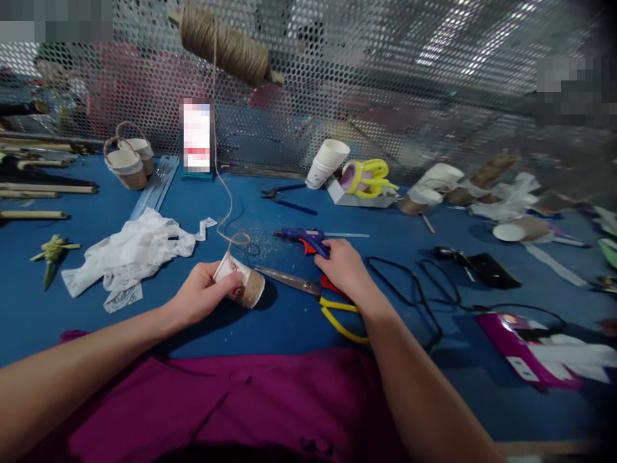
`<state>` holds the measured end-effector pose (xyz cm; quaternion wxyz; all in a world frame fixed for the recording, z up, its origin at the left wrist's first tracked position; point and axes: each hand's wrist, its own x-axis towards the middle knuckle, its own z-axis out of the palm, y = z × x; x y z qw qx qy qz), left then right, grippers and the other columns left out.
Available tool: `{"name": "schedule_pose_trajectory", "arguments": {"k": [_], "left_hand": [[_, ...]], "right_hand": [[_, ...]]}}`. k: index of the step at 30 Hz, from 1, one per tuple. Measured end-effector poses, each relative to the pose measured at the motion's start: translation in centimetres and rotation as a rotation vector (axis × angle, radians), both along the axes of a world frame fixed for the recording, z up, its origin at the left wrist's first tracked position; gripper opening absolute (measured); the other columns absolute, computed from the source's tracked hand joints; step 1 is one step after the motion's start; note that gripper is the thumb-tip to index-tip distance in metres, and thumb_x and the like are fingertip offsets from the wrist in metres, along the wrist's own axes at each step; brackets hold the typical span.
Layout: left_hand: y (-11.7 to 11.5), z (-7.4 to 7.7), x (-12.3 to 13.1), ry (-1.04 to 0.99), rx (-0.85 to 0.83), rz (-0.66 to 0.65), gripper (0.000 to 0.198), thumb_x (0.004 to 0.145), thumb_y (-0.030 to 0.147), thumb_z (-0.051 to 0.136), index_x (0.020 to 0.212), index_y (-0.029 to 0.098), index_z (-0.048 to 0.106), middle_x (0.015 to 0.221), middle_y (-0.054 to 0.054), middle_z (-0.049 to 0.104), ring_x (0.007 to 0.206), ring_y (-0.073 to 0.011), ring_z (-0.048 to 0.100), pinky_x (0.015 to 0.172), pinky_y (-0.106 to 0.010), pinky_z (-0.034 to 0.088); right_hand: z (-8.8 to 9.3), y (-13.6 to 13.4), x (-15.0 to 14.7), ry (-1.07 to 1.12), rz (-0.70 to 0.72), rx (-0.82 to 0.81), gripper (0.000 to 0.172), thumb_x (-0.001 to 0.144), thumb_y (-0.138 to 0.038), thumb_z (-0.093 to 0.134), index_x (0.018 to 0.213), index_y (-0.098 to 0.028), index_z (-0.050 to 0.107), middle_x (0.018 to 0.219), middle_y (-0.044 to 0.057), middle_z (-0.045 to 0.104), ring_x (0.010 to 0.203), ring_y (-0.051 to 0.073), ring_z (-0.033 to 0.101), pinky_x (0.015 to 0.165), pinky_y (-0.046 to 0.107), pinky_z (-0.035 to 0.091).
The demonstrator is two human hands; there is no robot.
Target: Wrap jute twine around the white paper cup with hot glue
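Note:
My left hand [202, 292] is closed round a paper cup [240, 278], tilted on its side. Brown twine covers the cup's base end, while its white printed wall shows near the rim. From the cup a loose strand of twine [223, 186] runs up to a large spool [224, 45]. My right hand [343, 265] grips the handle of a blue hot glue gun [303, 238] with a red trigger, its nozzle pointing left and a clear glue stick [347, 235] out the back. Below that hand lie scissors [294, 281] with red and yellow handles, partly hidden by my wrist.
White lace [139, 247] lies left, near two twine-covered cups [128, 167]. Pliers [292, 200], stacked paper cups [328, 164] and a yellow ribbon roll [369, 179] sit behind. A black cord [419, 289] and purple power strip [525, 350] lie right. Perforated metal mesh [361, 83] rises behind.

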<state>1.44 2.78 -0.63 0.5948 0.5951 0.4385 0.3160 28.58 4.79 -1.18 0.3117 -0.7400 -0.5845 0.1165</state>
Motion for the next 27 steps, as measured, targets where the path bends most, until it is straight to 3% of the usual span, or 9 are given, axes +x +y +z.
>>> {"name": "schedule_pose_trajectory", "arguments": {"k": [3, 6, 8, 9, 13, 18, 23, 27], "left_hand": [[0.2, -0.3, -0.1, 0.009, -0.001, 0.004, 0.029, 0.074, 0.038, 0.054, 0.074, 0.011, 0.063, 0.065, -0.001, 0.059, 0.059, -0.0112, 0.048, 0.059, -0.022, 0.04], [0.2, -0.4, -0.2, -0.004, -0.019, 0.003, 0.03, 0.075, 0.038, 0.054, 0.079, 0.01, 0.064, 0.07, -0.002, 0.061, 0.062, -0.0118, 0.05, 0.063, -0.022, 0.041], [0.2, -0.4, -0.3, -0.01, -0.024, 0.002, 0.031, 0.075, 0.039, 0.054, 0.08, 0.01, 0.064, 0.071, -0.002, 0.062, 0.064, -0.012, 0.051, 0.064, -0.022, 0.042], [0.2, -0.4, -0.3, -0.011, -0.024, 0.003, 0.03, 0.075, 0.038, 0.054, 0.08, 0.01, 0.064, 0.072, -0.002, 0.062, 0.064, -0.012, 0.051, 0.065, -0.022, 0.042], [0.3, -0.6, -0.4, -0.028, -0.025, -0.005, 0.03, 0.076, 0.038, 0.054, 0.081, 0.01, 0.064, 0.073, -0.002, 0.062, 0.064, -0.0115, 0.05, 0.065, -0.022, 0.042], [0.5, -0.9, -0.3, -0.052, 0.0, 0.001, 0.03, 0.076, 0.038, 0.054, 0.082, 0.01, 0.064, 0.074, -0.002, 0.063, 0.065, -0.0113, 0.051, 0.066, -0.022, 0.042], [0.7, -0.7, -0.2, -0.014, -0.014, 0.042, 0.031, 0.074, 0.039, 0.053, 0.079, 0.01, 0.064, 0.07, -0.003, 0.063, 0.061, -0.0122, 0.052, 0.062, -0.023, 0.042], [0.9, -0.8, -0.3, -0.008, -0.02, 0.042, 0.032, 0.075, 0.041, 0.052, 0.075, 0.011, 0.062, 0.069, -0.002, 0.062, 0.061, -0.0124, 0.052, 0.062, -0.024, 0.042]], "right_hand": [[0.2, 0.0, 0.0, 0.081, -0.015, -0.027, 0.015, 0.056, -0.015, 0.063, 0.069, -0.02, 0.058, 0.065, 0.004, 0.06, 0.069, 0.023, 0.061, 0.068, 0.037, 0.047], [1.4, -0.7, -0.5, 0.21, -0.001, -0.049, 0.022, 0.062, -0.018, 0.059, 0.084, -0.018, 0.055, 0.068, 0.003, 0.063, 0.063, 0.019, 0.061, 0.061, 0.033, 0.049], [2.6, -1.5, -1.1, 0.355, 0.042, -0.073, 0.026, 0.066, -0.022, 0.058, 0.091, -0.018, 0.051, 0.074, 0.002, 0.064, 0.061, 0.015, 0.061, 0.059, 0.03, 0.049], [3.2, -1.9, -1.5, 0.528, 0.082, -0.088, 0.027, 0.065, -0.024, 0.06, 0.09, -0.018, 0.051, 0.073, 0.001, 0.063, 0.06, 0.013, 0.06, 0.059, 0.029, 0.049], [5.0, -3.2, -3.2, 0.838, 0.212, -0.276, 0.028, 0.06, -0.027, 0.068, 0.083, -0.018, 0.054, 0.053, -0.006, 0.052, 0.048, 0.01, 0.05, 0.048, 0.025, 0.043], [5.0, -3.4, -4.1, 0.87, 0.323, -0.312, 0.02, 0.064, -0.024, 0.065, 0.081, -0.016, 0.058, 0.073, 0.001, 0.061, 0.052, 0.009, 0.052, 0.049, 0.025, 0.042], [4.9, -3.5, -4.4, 0.87, 0.394, -0.302, 0.019, 0.073, -0.027, 0.058, 0.088, -0.015, 0.06, 0.05, -0.004, 0.052, 0.046, 0.01, 0.046, 0.044, 0.024, 0.036], [5.1, -4.2, -4.8, 0.753, 0.415, -0.29, 0.019, 0.074, -0.036, 0.059, 0.073, -0.017, 0.058, 0.04, -0.007, 0.043, 0.037, 0.008, 0.04, 0.04, 0.023, 0.033]]}}
